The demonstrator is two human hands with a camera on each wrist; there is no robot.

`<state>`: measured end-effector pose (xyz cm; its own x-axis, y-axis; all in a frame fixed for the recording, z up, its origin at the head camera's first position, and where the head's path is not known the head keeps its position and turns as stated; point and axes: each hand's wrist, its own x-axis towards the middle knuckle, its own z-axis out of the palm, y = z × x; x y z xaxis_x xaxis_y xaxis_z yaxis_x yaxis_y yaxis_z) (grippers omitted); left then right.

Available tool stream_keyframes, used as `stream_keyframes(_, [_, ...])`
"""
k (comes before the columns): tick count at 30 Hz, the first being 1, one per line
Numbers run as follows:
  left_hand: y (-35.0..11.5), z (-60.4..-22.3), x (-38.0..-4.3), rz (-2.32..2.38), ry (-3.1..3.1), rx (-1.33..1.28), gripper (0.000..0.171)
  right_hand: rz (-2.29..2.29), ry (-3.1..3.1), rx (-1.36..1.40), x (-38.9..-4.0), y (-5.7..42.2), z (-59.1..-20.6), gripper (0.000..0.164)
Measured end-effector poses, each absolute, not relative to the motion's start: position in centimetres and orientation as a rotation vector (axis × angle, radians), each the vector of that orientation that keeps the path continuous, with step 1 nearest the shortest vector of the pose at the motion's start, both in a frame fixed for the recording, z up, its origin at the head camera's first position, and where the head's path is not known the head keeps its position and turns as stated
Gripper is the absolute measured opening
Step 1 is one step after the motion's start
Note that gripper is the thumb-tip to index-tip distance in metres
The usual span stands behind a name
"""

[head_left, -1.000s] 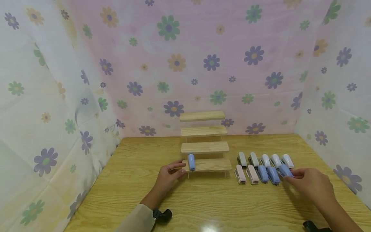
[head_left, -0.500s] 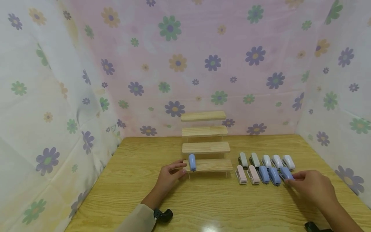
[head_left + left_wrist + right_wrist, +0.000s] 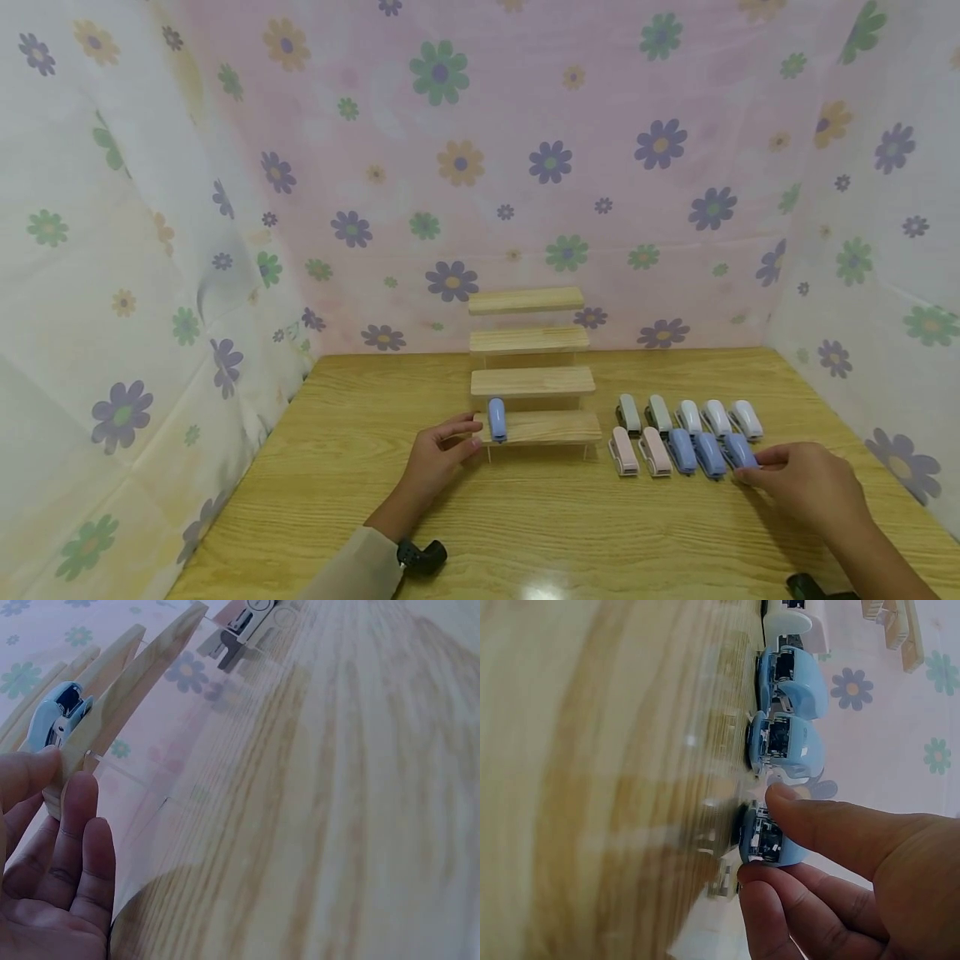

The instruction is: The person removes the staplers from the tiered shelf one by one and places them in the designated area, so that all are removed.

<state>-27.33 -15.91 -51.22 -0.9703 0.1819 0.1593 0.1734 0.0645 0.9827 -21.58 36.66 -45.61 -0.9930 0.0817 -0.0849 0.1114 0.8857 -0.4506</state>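
A wooden stepped display rack (image 3: 540, 427) stands mid-table, and my left hand (image 3: 441, 454) holds the left end of its lowest step. In the left wrist view the thumb (image 3: 26, 776) and fingers lie on opposite sides of that board. Beside the thumb, a blue mini stapler (image 3: 497, 420) stands on the step. At the right, my right hand (image 3: 810, 483) pinches another blue stapler (image 3: 739, 451), the rightmost of the front row. The right wrist view has this stapler (image 3: 769, 844) between thumb and fingers, close to the tabletop.
Two more blue staplers (image 3: 682, 451) and two pink ones (image 3: 622, 451) fill the front row. Behind them stand grey-green staplers (image 3: 628, 414) and white staplers (image 3: 716, 417). Flowered cloth (image 3: 510, 167) closes off the back and sides of the wooden table (image 3: 600, 533).
The blue stapler in my right hand has straightened slightly and come down into line with the front row. My left hand has stayed at the rack.
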Motion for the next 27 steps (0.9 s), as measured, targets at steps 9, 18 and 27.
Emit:
stream_keyframes(9, [-15.9,-51.2,-27.3,2.105,2.289,0.374,0.031,-0.710,2.979,0.162,-21.6,36.7,-45.7,0.076])
stream_keyframes(18, [-15.8,-51.1,-27.2,2.110,2.276,0.383,0.030,-0.664,2.988,0.139,-21.4,37.2,-45.0,0.083])
stream_keyframes(27, [-15.8,-50.8,-26.9,2.115,2.298,0.387,0.028,-0.707,3.066,0.098,-21.3,36.1,-42.8,0.078])
